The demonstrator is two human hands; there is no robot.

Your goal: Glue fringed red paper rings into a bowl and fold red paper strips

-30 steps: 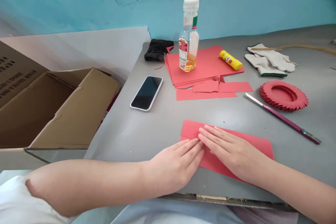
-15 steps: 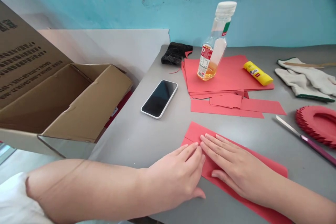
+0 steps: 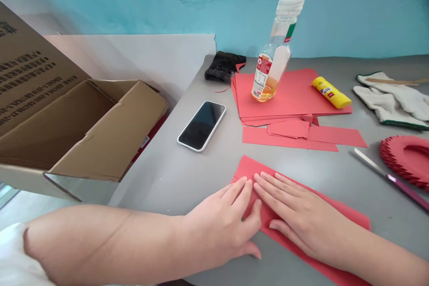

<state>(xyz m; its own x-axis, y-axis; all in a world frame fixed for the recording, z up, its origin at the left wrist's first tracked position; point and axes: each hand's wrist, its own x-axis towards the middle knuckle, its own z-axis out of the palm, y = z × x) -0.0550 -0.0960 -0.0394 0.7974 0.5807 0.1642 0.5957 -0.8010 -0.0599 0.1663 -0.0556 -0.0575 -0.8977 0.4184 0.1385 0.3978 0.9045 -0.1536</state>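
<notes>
A sheet of red paper [image 3: 250,166] lies slantwise on the grey table, folded over along its length. Across its middle my right hand [image 3: 298,212] rests flat, fingers stretched toward the far left end. My left hand [image 3: 231,219] touches the paper's left edge with its fingertips, close to the right fingertips; its thumb sticks out over the table. Neither hand grips anything. Both palms and part of the paper underneath are hidden. Beyond the hands lie red paper strips [image 3: 288,137].
Behind stand a stack of red paper [image 3: 298,85], a bottle [image 3: 275,53] and a yellow glue stick [image 3: 331,93]. A phone [image 3: 202,126] lies left. To the right are a purple-handled knife [image 3: 407,190], a red paper ring [image 3: 395,165] and gloves [image 3: 385,103]. An open cardboard box [image 3: 110,134] sits far left.
My left hand has slid slightly left along the paper, and its fingers have spread a little. My right hand stays pressed on the sheet. The view has shifted slightly.
</notes>
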